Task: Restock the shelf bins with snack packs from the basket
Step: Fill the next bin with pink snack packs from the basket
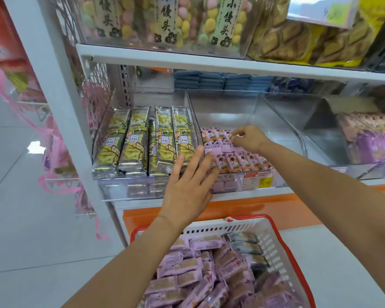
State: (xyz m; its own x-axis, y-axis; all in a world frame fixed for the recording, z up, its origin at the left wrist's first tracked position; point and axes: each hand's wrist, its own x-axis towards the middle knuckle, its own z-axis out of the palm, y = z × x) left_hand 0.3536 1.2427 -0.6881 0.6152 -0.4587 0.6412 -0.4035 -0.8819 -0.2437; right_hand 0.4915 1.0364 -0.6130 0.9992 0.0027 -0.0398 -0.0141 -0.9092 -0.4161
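Several yellow packs [133, 141] beside pink packs [242, 162], clear divider [192, 116] between

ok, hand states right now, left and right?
Left hand: open, fingers straight on the pink packs.
Right hand: pinches a pink pack in the bin.

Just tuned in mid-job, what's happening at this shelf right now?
A person is filling the clear plastic shelf bin with small pink snack packs. The left hand lies flat, fingers straight, on the front row, while the right hand pinches a pack farther back. Only the bin's front is filled. The red-rimmed white basket below holds many more. Long yellow-green packs fill the bin to the left.
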